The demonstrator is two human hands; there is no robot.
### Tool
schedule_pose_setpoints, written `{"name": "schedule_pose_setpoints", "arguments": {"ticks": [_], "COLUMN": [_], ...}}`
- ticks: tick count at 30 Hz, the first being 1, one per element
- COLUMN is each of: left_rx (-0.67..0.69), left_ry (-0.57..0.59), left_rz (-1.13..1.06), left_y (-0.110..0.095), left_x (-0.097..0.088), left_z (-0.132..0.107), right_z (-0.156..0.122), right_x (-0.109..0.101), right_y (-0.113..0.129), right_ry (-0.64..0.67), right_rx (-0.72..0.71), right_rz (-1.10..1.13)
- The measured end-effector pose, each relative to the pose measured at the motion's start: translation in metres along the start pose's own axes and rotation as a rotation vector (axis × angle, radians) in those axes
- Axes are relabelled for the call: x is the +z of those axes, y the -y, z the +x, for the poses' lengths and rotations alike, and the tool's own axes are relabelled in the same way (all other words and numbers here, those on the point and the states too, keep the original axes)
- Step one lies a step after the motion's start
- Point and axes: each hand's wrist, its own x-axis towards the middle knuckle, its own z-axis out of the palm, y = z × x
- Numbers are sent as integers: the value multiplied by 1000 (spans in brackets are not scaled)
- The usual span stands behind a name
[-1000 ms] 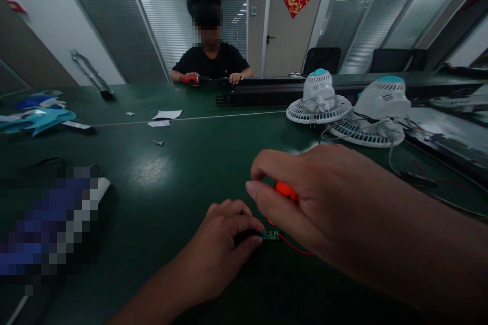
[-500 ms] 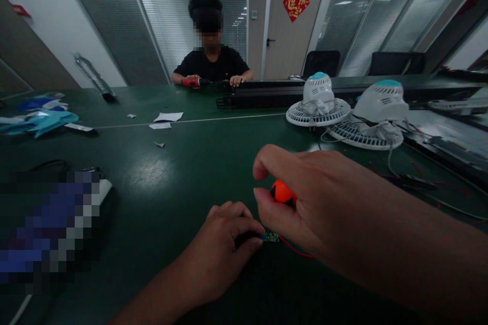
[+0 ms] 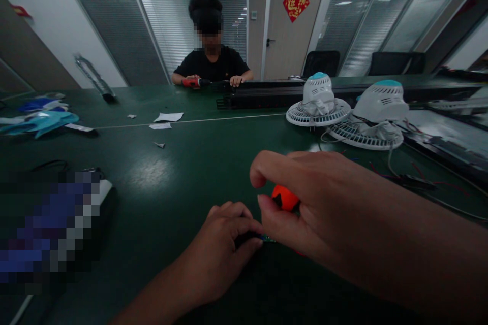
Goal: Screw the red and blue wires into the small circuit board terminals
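Note:
Between thumb and forefinger, my left hand (image 3: 223,249) pinches the end of a small green circuit board (image 3: 269,238) low over the table. Most of the board is covered by my fingers. Just right of it and above, my right hand (image 3: 324,203) curls around a tool with an orange-and-black handle (image 3: 288,198); the working end is hidden by the hand, so its kind cannot be told. A bit of red wire (image 3: 300,253) peeks out below my right hand.
Two white fan housings (image 3: 319,94) sit at the right, with loose wires near them. A power strip (image 3: 102,193) lies left, blue gloves (image 3: 41,122) behind it, paper scraps (image 3: 168,117) mid-table. Across the table a person (image 3: 213,63) holds a red power tool (image 3: 191,82) near long black bars (image 3: 263,97).
My right hand has dropped slightly and turned, showing more of the orange handle and covering more of the circuit board and red wire. My left hand stays where it was.

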Motion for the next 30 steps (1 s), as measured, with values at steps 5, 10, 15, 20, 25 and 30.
{"name": "schedule_pose_setpoints", "arguments": {"ticks": [5, 10, 15, 20, 25, 30], "left_rx": [0, -3, 12, -4, 42, -2], "left_ry": [8, 24, 26, 21, 27, 15], "left_rz": [3, 19, 23, 9, -26, 10], "left_y": [-1, -3, -3, -3, -1, 0], "left_x": [-1, -2, -2, -3, 0, 1], "left_z": [-1, -1, 0, 0, -2, -1], "right_z": [-2, 0, 3, 2, 3, 7], "right_x": [0, -1, -3, -4, -5, -3], "right_y": [0, -2, -4, -1, 2, 1], "right_ry": [-13, -10, 24, 66, 94, 92], "right_rx": [4, -4, 2, 38, 50, 33], "right_rz": [20, 37, 12, -14, 40, 45]}}
